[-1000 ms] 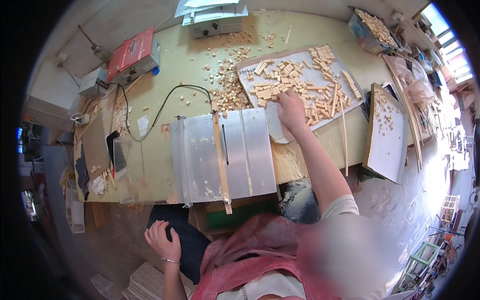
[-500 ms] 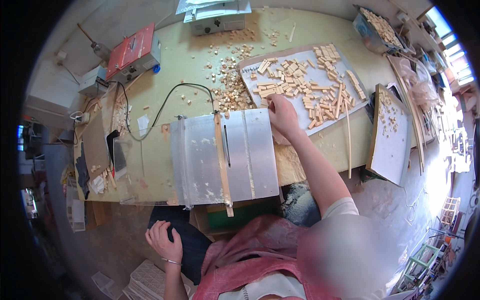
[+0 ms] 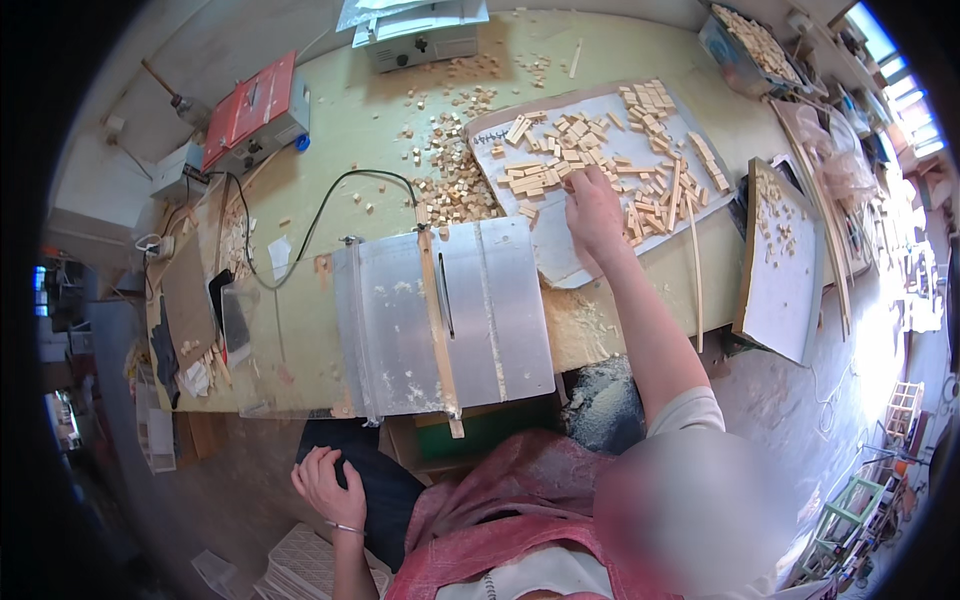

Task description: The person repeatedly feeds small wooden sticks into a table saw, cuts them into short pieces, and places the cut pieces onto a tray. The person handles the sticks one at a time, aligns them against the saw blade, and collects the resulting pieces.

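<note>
My right hand (image 3: pixel 597 212) reaches over a cardboard sheet with a white surface (image 3: pixel 560 250). Its fingers are bent together, the tips down at the near side of a pile of small wooden blocks (image 3: pixel 575 135). What they pinch, if anything, is hidden. A neat row of blocks (image 3: pixel 535 177) lies just left of the fingertips. My left hand (image 3: pixel 328 482) rests on my thigh, fingers spread and holding nothing. Between the hands stands a metal saw table (image 3: pixel 510 330) with a long slot (image 3: pixel 446 295) and a wooden strip (image 3: pixel 437 330) lying along it.
Small wood cubes (image 3: pixel 450 185) are scattered behind the saw table. A black cable (image 3: pixel 335 190) loops across the green bench. A red-topped box (image 3: pixel 255 110) stands back left, a block-filled bin (image 3: pixel 755 45) back right. A white-faced board (image 3: pixel 780 280) with cubes leans at the right edge.
My right hand has moved right, from the sheet's left edge to the near side of the block pile. Some loose blocks show where it was. My left hand stays on my thigh.
</note>
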### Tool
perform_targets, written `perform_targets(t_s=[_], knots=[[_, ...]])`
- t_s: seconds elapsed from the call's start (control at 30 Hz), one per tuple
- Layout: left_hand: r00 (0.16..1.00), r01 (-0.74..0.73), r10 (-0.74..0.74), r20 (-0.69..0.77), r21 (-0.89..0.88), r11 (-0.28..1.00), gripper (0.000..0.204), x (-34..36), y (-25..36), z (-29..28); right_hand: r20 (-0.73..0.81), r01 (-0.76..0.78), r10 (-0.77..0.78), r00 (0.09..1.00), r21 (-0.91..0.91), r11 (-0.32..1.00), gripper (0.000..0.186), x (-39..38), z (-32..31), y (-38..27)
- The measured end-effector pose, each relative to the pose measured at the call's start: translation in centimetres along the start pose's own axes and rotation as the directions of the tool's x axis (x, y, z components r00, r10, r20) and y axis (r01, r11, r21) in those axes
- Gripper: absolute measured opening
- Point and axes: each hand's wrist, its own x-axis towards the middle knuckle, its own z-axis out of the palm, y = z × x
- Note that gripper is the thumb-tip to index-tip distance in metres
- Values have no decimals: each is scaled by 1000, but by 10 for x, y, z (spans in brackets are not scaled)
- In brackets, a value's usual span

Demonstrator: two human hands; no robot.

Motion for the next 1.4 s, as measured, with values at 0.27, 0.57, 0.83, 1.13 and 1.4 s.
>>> perform_targets(t_s=[0.27,0.57,0.83,1.13,1.4], knots=[[1000,4,-4,12,12,1000,22,-1,0,1,163,-65,31,986,206,976,9,-12,-2,-20],[1000,10,-10,4,13,1000,21,1,3,1,196,-126,48,979,410,903,17,2,7,-35],[1000,-2,2,-6,7,1000,21,-1,1,1,241,6,-47,969,168,986,38,-4,-10,-46],[1000,-2,2,-10,8,1000,21,0,1,2,204,92,-99,974,44,995,47,-11,-8,-52],[1000,0,0,-9,3,1000,21,0,3,1,97,150,-156,983,61,987,31,-19,-8,-47]])
